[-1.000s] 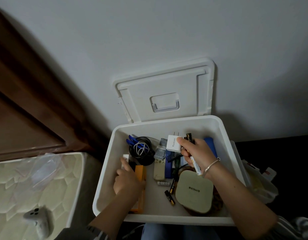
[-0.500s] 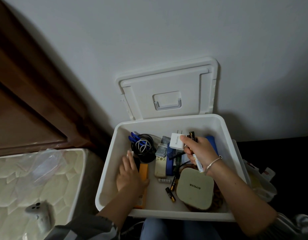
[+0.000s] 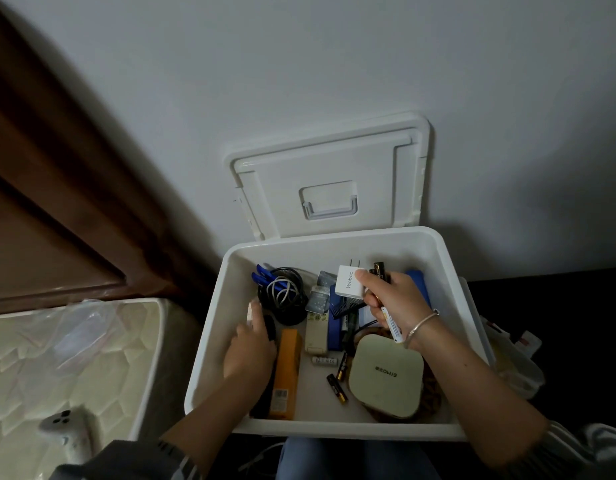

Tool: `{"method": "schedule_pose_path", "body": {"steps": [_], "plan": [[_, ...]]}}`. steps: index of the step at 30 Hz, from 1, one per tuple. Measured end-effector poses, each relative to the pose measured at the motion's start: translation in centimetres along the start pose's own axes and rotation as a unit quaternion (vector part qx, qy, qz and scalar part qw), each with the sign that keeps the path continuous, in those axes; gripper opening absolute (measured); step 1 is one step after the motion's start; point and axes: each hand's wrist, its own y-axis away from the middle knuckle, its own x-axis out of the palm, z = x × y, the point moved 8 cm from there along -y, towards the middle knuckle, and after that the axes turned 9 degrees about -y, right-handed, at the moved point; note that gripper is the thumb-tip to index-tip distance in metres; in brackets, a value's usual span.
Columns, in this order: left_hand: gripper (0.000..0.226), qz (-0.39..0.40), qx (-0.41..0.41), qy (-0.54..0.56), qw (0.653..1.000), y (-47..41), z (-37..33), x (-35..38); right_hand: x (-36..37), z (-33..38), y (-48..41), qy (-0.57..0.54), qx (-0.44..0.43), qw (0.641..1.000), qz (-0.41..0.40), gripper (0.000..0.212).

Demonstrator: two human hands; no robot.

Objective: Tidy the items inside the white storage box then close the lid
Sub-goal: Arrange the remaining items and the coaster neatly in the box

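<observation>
The white storage box [image 3: 209,344] stands open in front of me, its lid [image 3: 329,188] leaning upright against the wall behind. My right hand [image 3: 396,299] is over the box's back right, shut on a white charger plug [image 3: 350,282], black batteries and a white tube. My left hand [image 3: 249,351] rests low at the left side, fingers on a small white item and a black one beside an orange box [image 3: 287,372]. A black cup with cables and blue pens [image 3: 282,294], a beige square case [image 3: 386,374] and loose batteries [image 3: 337,386] lie inside.
A mattress [image 3: 57,358] with a white game controller [image 3: 66,431] lies at the left. A dark wooden door [image 3: 50,188] is behind it. Plastic bags [image 3: 511,355] sit right of the box. My knees are under the box's near edge.
My left hand has slid a little toward the back left of the box, onto the small items there. My right hand keeps the charger and batteries in nearly the same place.
</observation>
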Motion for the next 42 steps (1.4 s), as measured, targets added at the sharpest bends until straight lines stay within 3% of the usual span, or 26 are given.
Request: {"method": "schedule_pose_path", "body": {"steps": [5, 12, 17, 20, 22, 24, 28, 33, 35, 37, 40, 42], "plan": [[0.074, 0.021, 0.000, 0.095, 0.995, -0.5, 1.0, -0.5, 0.0, 0.1, 0.0, 0.005, -0.001, 1.000, -0.005, 0.032], [0.070, 0.080, -0.007, 0.094, 0.992, -0.6, 0.8, 1.3, 0.0, 0.1, 0.0, 0.012, 0.005, 1.000, -0.007, 0.036], [0.042, 0.087, 0.046, -0.065, 0.993, 0.1, 0.0, 1.9, -0.1, 0.1, 0.0, 0.010, 0.006, 1.000, -0.007, 0.034], [0.048, 0.068, -0.001, -0.050, 0.996, 0.1, 0.2, 2.0, 0.0, 0.1, 0.1, 0.013, 0.006, 1.000, -0.006, 0.033], [0.056, 0.062, -0.045, 0.025, 0.997, 0.0, 0.6, 1.5, 0.0, 0.1, 0.1, 0.013, 0.005, 1.000, -0.006, 0.032], [0.064, 0.056, -0.045, 0.045, 0.996, 0.0, 0.3, 1.3, -0.1, 0.1, 0.2, 0.015, 0.004, 1.000, -0.007, 0.031], [0.077, 0.033, -0.012, -0.088, 0.995, -0.1, -0.2, 1.2, 0.0, 0.2, 0.1, 0.019, -0.001, 1.000, -0.007, 0.030], [0.072, -0.009, 0.026, -0.133, 0.991, 0.2, -0.7, 0.3, 0.0, 0.1, 0.0, 0.018, -0.001, 1.000, -0.004, 0.032], [0.060, -0.047, 0.058, -0.139, 0.987, 0.2, -1.3, -0.7, 0.0, 0.0, -0.1, 0.019, -0.002, 1.000, -0.004, 0.033], [0.045, -0.061, 0.159, -0.132, 0.977, 0.4, -2.8, -0.8, 0.0, 0.0, -0.2, 0.020, -0.004, 1.000, -0.002, 0.032], [0.044, -0.037, 0.385, -0.175, 0.906, 2.2, -5.9, 0.9, -0.1, -0.1, -0.3, 0.016, -0.004, 1.000, 0.000, 0.031], [0.049, -0.019, 0.454, -0.220, 0.864, 2.9, -6.4, 2.3, -0.2, -0.2, -0.3, 0.016, -0.003, 1.000, -0.002, 0.031]]}}
